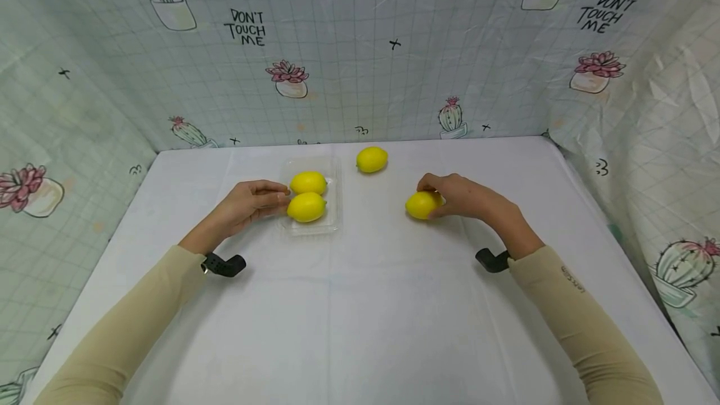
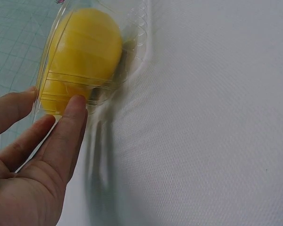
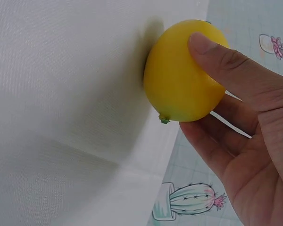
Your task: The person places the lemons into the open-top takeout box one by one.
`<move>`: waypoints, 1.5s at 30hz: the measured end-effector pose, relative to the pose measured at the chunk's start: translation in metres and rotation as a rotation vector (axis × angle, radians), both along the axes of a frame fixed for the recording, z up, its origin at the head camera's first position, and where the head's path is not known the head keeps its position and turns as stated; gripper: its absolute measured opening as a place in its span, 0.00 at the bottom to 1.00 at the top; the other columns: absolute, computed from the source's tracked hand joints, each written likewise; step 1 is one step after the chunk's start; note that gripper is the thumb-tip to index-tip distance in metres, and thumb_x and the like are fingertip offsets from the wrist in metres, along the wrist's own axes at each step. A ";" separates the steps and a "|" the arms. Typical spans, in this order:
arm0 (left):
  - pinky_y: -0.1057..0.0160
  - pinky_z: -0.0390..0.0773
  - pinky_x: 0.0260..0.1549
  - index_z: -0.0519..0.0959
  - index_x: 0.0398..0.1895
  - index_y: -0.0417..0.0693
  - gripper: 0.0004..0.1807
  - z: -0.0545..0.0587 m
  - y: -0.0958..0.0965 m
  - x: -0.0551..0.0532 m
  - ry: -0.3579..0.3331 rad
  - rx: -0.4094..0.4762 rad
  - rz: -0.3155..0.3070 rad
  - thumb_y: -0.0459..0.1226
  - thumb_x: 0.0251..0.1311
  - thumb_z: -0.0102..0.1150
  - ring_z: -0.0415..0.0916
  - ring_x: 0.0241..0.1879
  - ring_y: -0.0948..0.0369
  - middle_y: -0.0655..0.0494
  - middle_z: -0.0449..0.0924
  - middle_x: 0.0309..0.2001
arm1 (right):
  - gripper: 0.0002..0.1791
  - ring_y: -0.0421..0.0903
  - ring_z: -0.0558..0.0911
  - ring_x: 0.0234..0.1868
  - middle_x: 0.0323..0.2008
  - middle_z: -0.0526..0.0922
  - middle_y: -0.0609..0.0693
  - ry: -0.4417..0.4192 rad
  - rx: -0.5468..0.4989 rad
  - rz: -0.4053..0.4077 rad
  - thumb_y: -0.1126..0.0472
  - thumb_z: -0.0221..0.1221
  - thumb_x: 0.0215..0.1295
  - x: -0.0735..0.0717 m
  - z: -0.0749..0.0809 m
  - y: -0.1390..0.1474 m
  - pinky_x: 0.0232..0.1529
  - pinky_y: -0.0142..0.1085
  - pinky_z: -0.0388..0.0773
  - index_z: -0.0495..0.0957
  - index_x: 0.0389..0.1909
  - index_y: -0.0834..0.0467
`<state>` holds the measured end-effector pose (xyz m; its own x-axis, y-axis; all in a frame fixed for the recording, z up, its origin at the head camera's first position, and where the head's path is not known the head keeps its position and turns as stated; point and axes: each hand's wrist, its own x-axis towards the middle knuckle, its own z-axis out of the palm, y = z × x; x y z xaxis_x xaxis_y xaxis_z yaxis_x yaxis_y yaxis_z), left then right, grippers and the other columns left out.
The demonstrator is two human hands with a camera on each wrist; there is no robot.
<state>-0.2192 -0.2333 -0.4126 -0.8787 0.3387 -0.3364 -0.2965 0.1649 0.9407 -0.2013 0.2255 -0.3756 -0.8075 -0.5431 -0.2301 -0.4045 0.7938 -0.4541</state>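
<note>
My right hand (image 1: 464,195) holds a yellow lemon (image 1: 420,205) on the right side of the table, thumb on one side and fingers on the other. Its green stem end (image 3: 164,119) shows in the right wrist view. On the left stands a clear plastic container (image 1: 332,228) with two lemons in it, a far one (image 1: 308,182) and a near one (image 1: 306,207). Fairly straight fingers of my left hand (image 1: 247,205) touch the container's left side; in the left wrist view the fingertips (image 2: 75,104) lie against its clear wall.
Another lemon (image 1: 372,159) lies near the table's back edge, between the container and my right hand. A white cloth covers the table (image 1: 360,317). Behind and at both sides hangs a printed curtain (image 1: 349,74) with cactus drawings.
</note>
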 end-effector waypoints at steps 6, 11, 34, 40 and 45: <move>0.64 0.81 0.57 0.67 0.69 0.29 0.28 0.001 0.000 0.000 -0.002 -0.008 -0.004 0.36 0.72 0.60 0.82 0.52 0.65 0.38 0.69 0.66 | 0.27 0.50 0.79 0.54 0.55 0.82 0.52 0.011 -0.016 0.011 0.60 0.72 0.61 -0.002 -0.003 -0.001 0.63 0.49 0.79 0.75 0.59 0.58; 0.64 0.81 0.57 0.66 0.69 0.29 0.28 0.001 0.001 0.001 -0.008 -0.006 0.000 0.35 0.73 0.59 0.83 0.52 0.65 0.36 0.67 0.68 | 0.27 0.50 0.80 0.52 0.55 0.83 0.53 0.035 0.005 0.024 0.60 0.72 0.62 -0.002 0.000 -0.006 0.62 0.48 0.79 0.78 0.60 0.61; 0.63 0.82 0.56 0.67 0.69 0.29 0.27 -0.002 -0.001 -0.001 0.007 0.001 -0.001 0.36 0.73 0.59 0.83 0.52 0.65 0.36 0.68 0.67 | 0.31 0.51 0.80 0.54 0.58 0.83 0.56 0.052 0.069 0.037 0.58 0.71 0.63 -0.003 0.002 -0.008 0.65 0.50 0.77 0.77 0.65 0.62; 0.61 0.81 0.57 0.67 0.69 0.29 0.29 -0.004 -0.001 -0.001 0.012 -0.010 -0.008 0.37 0.71 0.61 0.83 0.52 0.63 0.37 0.71 0.65 | 0.29 0.49 0.81 0.50 0.54 0.85 0.52 0.091 0.012 0.021 0.57 0.73 0.61 -0.002 -0.003 -0.010 0.61 0.47 0.80 0.79 0.62 0.59; 0.61 0.81 0.58 0.67 0.69 0.29 0.30 -0.003 -0.001 -0.001 0.011 -0.010 -0.005 0.37 0.71 0.62 0.83 0.53 0.63 0.36 0.70 0.66 | 0.29 0.48 0.81 0.50 0.54 0.85 0.51 0.103 -0.027 0.024 0.56 0.74 0.60 -0.002 -0.002 -0.015 0.60 0.46 0.81 0.79 0.62 0.58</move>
<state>-0.2199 -0.2344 -0.4152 -0.8805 0.3403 -0.3300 -0.2853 0.1756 0.9422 -0.2030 0.2102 -0.3774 -0.8129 -0.5675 -0.1312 -0.4690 0.7712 -0.4304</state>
